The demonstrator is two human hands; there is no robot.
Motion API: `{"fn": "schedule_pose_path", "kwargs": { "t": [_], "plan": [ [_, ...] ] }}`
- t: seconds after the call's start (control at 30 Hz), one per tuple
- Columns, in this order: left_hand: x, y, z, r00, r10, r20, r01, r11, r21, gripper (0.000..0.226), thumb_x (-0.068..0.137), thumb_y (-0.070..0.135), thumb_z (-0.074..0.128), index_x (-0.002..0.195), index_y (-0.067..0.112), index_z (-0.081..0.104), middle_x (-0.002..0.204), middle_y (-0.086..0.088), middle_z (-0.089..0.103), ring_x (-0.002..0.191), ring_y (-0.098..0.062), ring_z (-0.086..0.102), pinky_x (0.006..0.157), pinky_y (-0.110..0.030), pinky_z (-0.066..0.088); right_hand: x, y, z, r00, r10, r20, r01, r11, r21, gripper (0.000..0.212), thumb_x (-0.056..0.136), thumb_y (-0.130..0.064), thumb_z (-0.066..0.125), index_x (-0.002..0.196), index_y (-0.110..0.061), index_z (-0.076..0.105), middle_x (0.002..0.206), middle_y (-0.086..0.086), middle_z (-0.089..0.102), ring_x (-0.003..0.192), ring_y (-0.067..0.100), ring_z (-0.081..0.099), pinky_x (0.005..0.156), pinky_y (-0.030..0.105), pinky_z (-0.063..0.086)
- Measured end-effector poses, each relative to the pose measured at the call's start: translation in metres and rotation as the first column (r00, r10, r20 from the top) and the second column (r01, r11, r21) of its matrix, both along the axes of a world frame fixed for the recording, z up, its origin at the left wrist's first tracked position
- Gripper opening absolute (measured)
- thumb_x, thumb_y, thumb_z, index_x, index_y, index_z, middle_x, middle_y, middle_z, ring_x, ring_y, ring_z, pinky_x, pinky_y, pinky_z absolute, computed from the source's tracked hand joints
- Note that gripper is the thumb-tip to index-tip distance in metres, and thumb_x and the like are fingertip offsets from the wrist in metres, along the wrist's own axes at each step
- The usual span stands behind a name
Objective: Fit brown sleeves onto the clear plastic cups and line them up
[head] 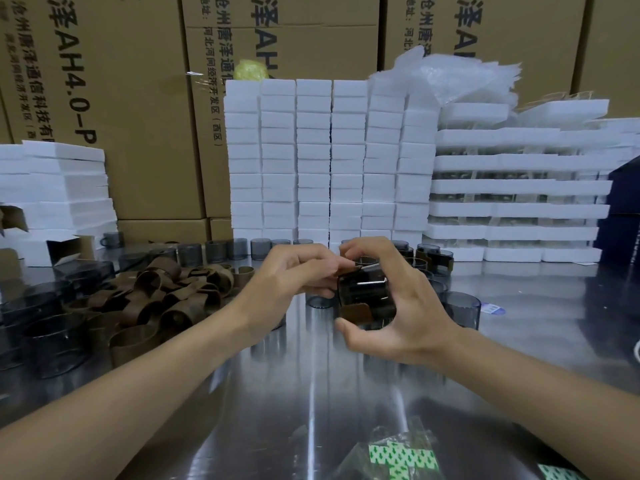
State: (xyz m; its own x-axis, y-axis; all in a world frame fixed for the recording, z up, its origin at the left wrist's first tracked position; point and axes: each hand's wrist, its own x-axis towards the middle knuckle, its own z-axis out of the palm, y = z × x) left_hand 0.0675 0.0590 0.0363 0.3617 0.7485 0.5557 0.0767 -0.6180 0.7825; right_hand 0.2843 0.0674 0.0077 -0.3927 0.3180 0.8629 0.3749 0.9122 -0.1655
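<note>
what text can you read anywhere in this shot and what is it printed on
"AH4.0-P", cut off by foam: left cardboard carton.
"AH", partly hidden: middle cardboard carton.
"AH", cut off: right cardboard carton.
Columns of Chinese print run down all three cartons; "沧州唐泽通信科技有" reads on the left one, the smaller address lines are too blurred to trust.
Green-and-white printed bag: pattern only, no legible words.
Small blue label: too small to read.

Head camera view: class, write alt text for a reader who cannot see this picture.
Two bare hands hold a clear cup above a shiny metal table; the right hand grips it while the left hand pulls a brown sleeve around it. Loose sleeves lie piled at left, white foam blocks stacked behind.
</note>
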Motion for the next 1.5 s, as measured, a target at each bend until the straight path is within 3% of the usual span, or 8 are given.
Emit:
{"fn": "schedule_pose_path", "kwargs": {
  "t": [0.3,0.5,0.63,0.9,1.03,1.23,1.4,1.5],
  "plan": [
    [0.006,-0.002,0.000,0.995,-0.102,0.024,0.104,0.989,-0.106,0.013,0.099,0.032,0.073,0.108,0.024,0.078,0.119,-0.009,0.079,0.105,-0.028,0.079,0.088,-0.039,0.064,0.011,0.003,0.013,0.995,0.078,0.061,-0.075,0.996,-0.053,0.081,0.077,-0.040,0.079,0.148,-0.036,0.040,0.115,0.010,0.069,0.087,0.039,0.071,0.074,0.055,0.058],
    [0.010,0.003,0.003,0.989,0.040,0.140,-0.021,0.990,-0.137,0.033,0.097,0.046,0.071,0.124,0.027,0.076,0.129,-0.006,0.077,0.106,-0.039,0.078,0.100,-0.057,0.056,0.009,0.011,0.018,0.996,-0.017,-0.090,0.011,0.998,-0.059,0.083,0.081,-0.056,0.086,0.149,-0.038,0.042,0.123,-0.017,0.059,0.087,0.023,0.069,0.070,0.040,0.059],
    [0.002,0.008,0.004,0.977,-0.008,0.211,0.066,0.960,-0.271,0.041,0.108,0.045,0.059,0.147,0.033,0.064,0.143,-0.001,0.071,0.118,-0.027,0.073,0.107,-0.048,0.043,0.002,0.011,0.018,0.968,-0.050,-0.244,-0.002,0.978,-0.209,0.054,0.088,-0.067,0.077,0.132,-0.040,0.060,0.128,-0.020,0.060,0.106,0.016,0.070,0.073,0.031,0.060],
    [0.001,0.008,0.008,0.956,-0.083,0.282,0.186,0.914,-0.361,0.050,0.096,0.060,0.066,0.138,0.032,0.070,0.146,0.004,0.069,0.122,-0.017,0.065,0.093,-0.037,0.042,0.000,0.013,0.029,0.913,0.114,-0.392,-0.321,0.793,-0.518,0.038,0.092,-0.041,0.078,0.122,-0.018,0.072,0.117,-0.002,0.080,0.106,0.021,0.076,0.087,0.036,0.063],
    [-0.001,0.008,0.008,0.929,-0.120,0.349,0.263,0.878,-0.399,0.064,0.094,0.061,0.067,0.147,0.024,0.063,0.151,-0.003,0.064,0.131,-0.025,0.057,0.084,-0.030,0.044,0.000,0.012,0.030,0.866,0.190,-0.462,-0.469,0.630,-0.619,0.056,0.084,-0.053,0.079,0.127,-0.018,0.070,0.122,0.001,0.078,0.110,0.015,0.074,0.085,0.032,0.059],
    [-0.006,0.008,0.010,0.915,-0.169,0.366,0.300,0.893,-0.335,0.101,0.070,0.067,0.091,0.153,0.017,0.061,0.160,-0.010,0.056,0.145,-0.021,0.052,0.124,-0.040,0.037,0.000,0.011,0.031,0.811,0.257,-0.525,-0.580,0.471,-0.665,0.050,0.093,-0.049,0.071,0.131,-0.017,0.064,0.134,0.004,0.075,0.120,0.015,0.072,0.094,0.027,0.053],
    [-0.005,0.008,0.012,0.926,-0.160,0.343,0.268,0.917,-0.296,0.094,0.077,0.070,0.084,0.151,0.016,0.062,0.155,-0.007,0.062,0.149,-0.021,0.052,0.118,-0.036,0.042,-0.001,0.010,0.030,0.819,0.275,-0.504,-0.573,0.438,-0.693,0.077,0.096,-0.051,0.068,0.150,0.001,0.050,0.143,0.005,0.072,0.129,0.017,0.068,0.110,0.035,0.049],
    [-0.003,0.010,0.011,0.915,-0.140,0.380,0.273,0.905,-0.325,0.066,0.079,0.068,0.083,0.127,0.022,0.077,0.137,0.001,0.072,0.145,-0.020,0.056,0.110,-0.032,0.050,-0.001,0.010,0.029,0.839,0.260,-0.478,-0.543,0.446,-0.711,0.070,0.102,-0.049,0.062,0.149,0.001,0.051,0.146,0.006,0.069,0.133,0.017,0.066,0.116,0.040,0.045]
  ]
}}
